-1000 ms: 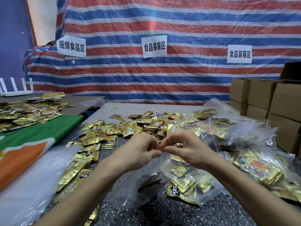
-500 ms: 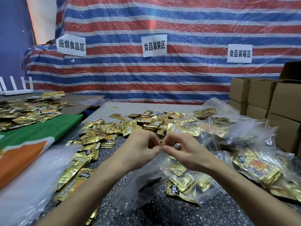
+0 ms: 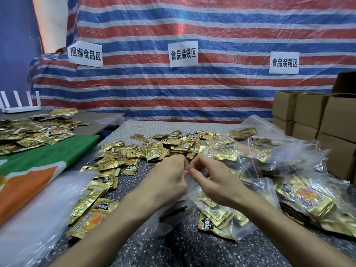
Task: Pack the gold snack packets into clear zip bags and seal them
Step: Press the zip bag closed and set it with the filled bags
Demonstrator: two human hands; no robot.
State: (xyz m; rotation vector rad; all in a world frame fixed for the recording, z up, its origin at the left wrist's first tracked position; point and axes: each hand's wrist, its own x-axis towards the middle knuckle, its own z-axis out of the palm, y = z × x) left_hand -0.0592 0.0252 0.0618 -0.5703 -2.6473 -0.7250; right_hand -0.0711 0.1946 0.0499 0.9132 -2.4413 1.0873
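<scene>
- The left hand point(image 3: 169, 182) and right hand point(image 3: 213, 183) meet fingertip to fingertip, each pinching the top edge of a clear zip bag point(image 3: 242, 228).
- The bag, holding gold snack packets point(image 3: 213, 220), rests on the speckled bench point(image 3: 192, 251) near its front edge.
- Loose packets point(image 3: 165, 147) lie heaped toward the far edge.
- Filled bags point(image 3: 300, 191) pile along the right edge.

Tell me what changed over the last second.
Barely anything: the left hand and right hand keep pinching the top of the zip bag, fingertips meeting, perhaps a touch higher. Loose gold packets, filled bags and boxes stayed put.
</scene>
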